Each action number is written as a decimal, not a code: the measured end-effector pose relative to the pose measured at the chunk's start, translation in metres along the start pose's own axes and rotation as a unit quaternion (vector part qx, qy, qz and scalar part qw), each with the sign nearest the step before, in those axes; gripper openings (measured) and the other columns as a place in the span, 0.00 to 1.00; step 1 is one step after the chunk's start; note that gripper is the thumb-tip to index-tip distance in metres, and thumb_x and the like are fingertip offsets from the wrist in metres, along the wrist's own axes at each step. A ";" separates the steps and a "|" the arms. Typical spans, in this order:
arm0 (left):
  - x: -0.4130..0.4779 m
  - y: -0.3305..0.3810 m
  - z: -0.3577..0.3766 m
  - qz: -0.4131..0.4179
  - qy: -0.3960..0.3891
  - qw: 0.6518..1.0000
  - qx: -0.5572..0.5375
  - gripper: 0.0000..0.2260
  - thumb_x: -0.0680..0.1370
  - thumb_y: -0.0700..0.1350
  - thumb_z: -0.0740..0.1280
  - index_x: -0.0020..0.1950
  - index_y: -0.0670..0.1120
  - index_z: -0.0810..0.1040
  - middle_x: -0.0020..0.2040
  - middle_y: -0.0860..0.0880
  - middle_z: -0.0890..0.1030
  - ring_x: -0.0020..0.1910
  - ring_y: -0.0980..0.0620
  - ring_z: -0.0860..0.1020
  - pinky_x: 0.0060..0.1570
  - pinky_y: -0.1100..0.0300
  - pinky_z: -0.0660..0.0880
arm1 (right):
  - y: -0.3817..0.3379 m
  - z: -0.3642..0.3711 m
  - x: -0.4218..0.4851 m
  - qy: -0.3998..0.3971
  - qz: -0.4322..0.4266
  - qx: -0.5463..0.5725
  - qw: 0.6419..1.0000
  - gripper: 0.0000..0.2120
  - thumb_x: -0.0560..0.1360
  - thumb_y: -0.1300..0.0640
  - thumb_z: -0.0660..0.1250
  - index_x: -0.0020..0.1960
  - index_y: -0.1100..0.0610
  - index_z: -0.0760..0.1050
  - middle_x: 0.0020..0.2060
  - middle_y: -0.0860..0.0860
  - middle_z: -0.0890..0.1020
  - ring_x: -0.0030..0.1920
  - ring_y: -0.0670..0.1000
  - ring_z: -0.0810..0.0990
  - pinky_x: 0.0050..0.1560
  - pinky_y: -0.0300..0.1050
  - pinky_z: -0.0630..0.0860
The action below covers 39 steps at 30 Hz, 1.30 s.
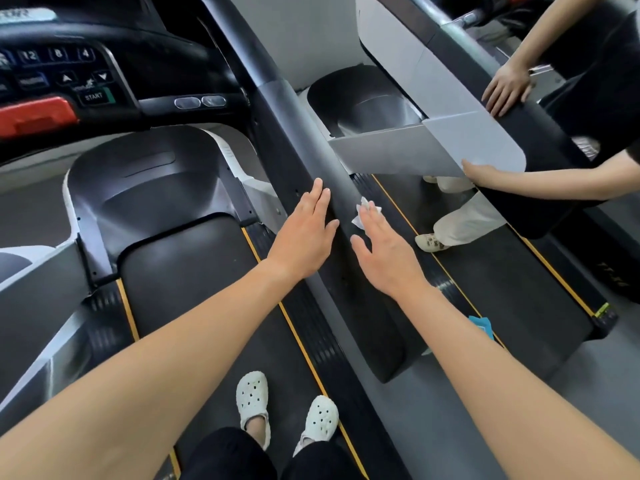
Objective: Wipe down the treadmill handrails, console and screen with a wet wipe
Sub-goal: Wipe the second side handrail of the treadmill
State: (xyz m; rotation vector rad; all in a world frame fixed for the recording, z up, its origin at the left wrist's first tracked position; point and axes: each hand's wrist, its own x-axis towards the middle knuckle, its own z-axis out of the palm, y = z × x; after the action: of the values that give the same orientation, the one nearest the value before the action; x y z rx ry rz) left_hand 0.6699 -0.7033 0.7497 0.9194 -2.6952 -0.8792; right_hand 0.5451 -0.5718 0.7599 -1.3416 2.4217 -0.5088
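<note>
Treadmill belt [194, 271] underfoot. My right hand [388, 261], fingers straight, presses wet wipe [360, 220] on handrail [322, 161]; my left hand [304, 233] flat alongside. Console [62, 74] ahead-left, likely unwiped.

A pair of white clogs [252, 393] stands on the dark treadmill belt [194, 271], and a blue packet [481, 325] lies at the edge of the neighbouring belt [502, 271]
</note>
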 end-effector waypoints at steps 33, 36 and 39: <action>-0.006 -0.009 -0.004 0.093 -0.019 0.992 0.078 0.28 0.87 0.51 0.57 0.83 0.40 0.53 0.85 0.45 0.51 0.84 0.49 0.49 0.82 0.55 0.50 | -0.014 0.023 -0.036 0.074 -0.046 -0.152 0.984 0.27 0.85 0.54 0.55 0.82 0.58 0.57 0.81 0.55 0.60 0.82 0.54 0.55 0.81 0.52 0.55; -0.003 -0.018 -0.003 0.111 -0.016 0.990 0.081 0.27 0.87 0.49 0.57 0.84 0.41 0.54 0.85 0.45 0.52 0.84 0.48 0.50 0.82 0.53 0.53 | -0.005 0.026 -0.063 0.051 -0.084 -0.201 0.975 0.27 0.84 0.55 0.55 0.82 0.58 0.57 0.81 0.55 0.60 0.82 0.55 0.54 0.80 0.54 0.60; -0.004 -0.022 -0.002 0.120 -0.013 0.989 0.083 0.26 0.87 0.48 0.56 0.84 0.41 0.54 0.85 0.45 0.52 0.83 0.48 0.51 0.81 0.52 0.54 | -0.007 0.028 -0.063 0.047 -0.071 -0.221 0.972 0.28 0.84 0.54 0.57 0.83 0.57 0.56 0.82 0.54 0.58 0.82 0.55 0.54 0.80 0.53 0.59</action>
State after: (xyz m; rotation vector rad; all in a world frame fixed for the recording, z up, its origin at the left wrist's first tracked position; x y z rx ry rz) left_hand 0.6851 -0.7161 0.7387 0.5941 -2.8584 -0.6297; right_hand 0.5944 -0.5255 0.7455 -1.7101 2.6306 -0.0614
